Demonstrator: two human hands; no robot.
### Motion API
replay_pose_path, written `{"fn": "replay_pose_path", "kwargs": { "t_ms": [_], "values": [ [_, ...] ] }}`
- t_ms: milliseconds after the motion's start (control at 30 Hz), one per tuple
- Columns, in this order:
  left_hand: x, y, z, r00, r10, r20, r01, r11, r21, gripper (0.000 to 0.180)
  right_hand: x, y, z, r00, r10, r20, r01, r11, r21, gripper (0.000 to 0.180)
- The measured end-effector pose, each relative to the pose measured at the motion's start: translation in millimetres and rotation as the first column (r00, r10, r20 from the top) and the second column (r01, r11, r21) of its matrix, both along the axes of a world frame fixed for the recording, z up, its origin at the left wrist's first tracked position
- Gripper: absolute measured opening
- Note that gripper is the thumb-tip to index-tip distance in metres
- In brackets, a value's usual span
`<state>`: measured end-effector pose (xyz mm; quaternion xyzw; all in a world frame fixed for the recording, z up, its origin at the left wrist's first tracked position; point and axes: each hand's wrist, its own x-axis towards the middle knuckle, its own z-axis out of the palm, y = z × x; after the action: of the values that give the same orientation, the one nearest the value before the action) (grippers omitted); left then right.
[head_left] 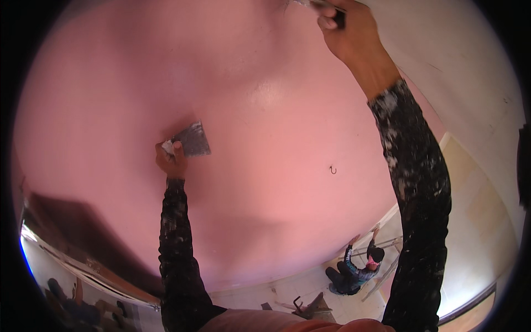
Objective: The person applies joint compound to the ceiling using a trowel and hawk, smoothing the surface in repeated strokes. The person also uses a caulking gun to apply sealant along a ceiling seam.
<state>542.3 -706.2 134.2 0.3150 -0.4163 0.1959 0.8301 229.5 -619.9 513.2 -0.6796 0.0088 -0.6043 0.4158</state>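
Observation:
A broad pink wall (276, 127) fills most of the view in front of me. My left hand (170, 161) is closed round a putty knife (195, 139) with a wide, grey, smeared blade and a whitish lump near its handle. The blade is close to the wall; whether it touches cannot be told. At the top right, my raised right hand (357, 39) grips a scraper (338, 17) by its dark handle. Its pale metal end points left against the wall and is partly cut off by the picture's edge. Both my dark sleeves are spattered with white.
A small hook (333, 170) sticks out of the wall. Below right, a person (357, 271) crouches with hands raised, beside a ladder-like frame (370, 288). Another person (80, 307) is at the lower left. A wooden stool-like object (315, 307) stands on the floor. A pale surface (453, 61) borders the right.

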Motion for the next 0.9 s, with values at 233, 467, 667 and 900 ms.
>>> {"fn": "replay_pose_path", "kwargs": {
  "t_ms": [233,467,667,900],
  "values": [
    [-8,1,5,0.997,0.073,0.003,-0.073,0.997,-0.019,0.056,-21,5,-41,0.997,-0.077,0.003,0.075,0.983,0.169,0.008],
    [-2,1,0,0.995,0.088,0.045,-0.088,0.996,0.002,0.056,-19,7,-6,0.974,0.041,0.224,-0.06,0.995,0.08,0.009],
    [3,-4,-6,1.0,0.013,-0.021,-0.011,0.997,0.071,0.055,-55,71,-43,0.984,0.158,0.082,-0.159,0.987,0.003,0.007],
    [15,-10,-17,0.999,0.035,-0.016,-0.033,0.993,0.111,0.059,13,51,-56,0.92,-0.389,0.051,0.391,0.918,-0.069,0.013]
  ]
}}
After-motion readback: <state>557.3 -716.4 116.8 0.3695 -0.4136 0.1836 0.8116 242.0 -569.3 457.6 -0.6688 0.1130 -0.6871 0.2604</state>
